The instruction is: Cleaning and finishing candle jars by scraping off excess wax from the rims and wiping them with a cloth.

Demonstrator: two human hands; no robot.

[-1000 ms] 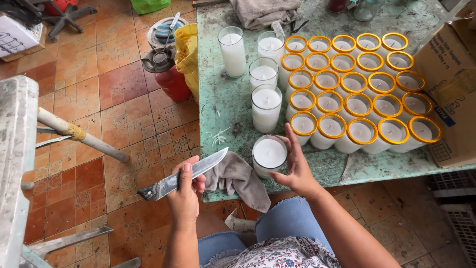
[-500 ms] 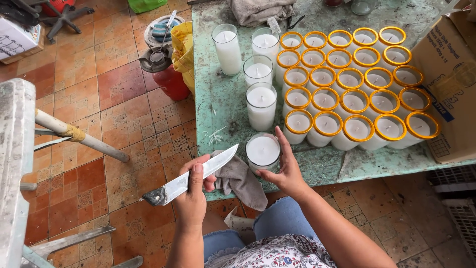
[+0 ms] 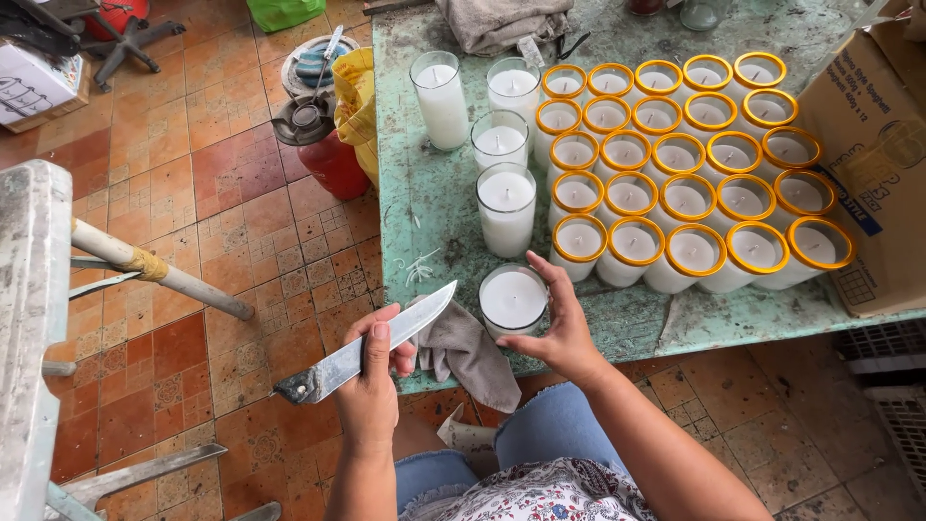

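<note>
My left hand [image 3: 371, 386] grips a long steel knife [image 3: 367, 347] by the blade's middle, its tip pointing up right toward the table edge. My right hand [image 3: 555, 328] curls around a glass candle [image 3: 513, 299] filled with white wax, standing at the front edge of the worn green table [image 3: 424, 203]. A grey rag [image 3: 468, 352] hangs over the table edge between my hands. Behind the candle stand several taller glass candles [image 3: 505, 207] and rows of several yellow-rimmed candles [image 3: 675, 174].
A cardboard box [image 3: 873, 164] sits at the table's right end. A red gas canister [image 3: 323, 145] with a yellow bag stands on the tiled floor left of the table. A grey metal frame with a wooden handle [image 3: 154, 270] is at far left. A cloth [image 3: 502, 19] lies at the table's back.
The knife in my left hand has risen and swung toward the table edge. My right hand stays wrapped around the front candle.
</note>
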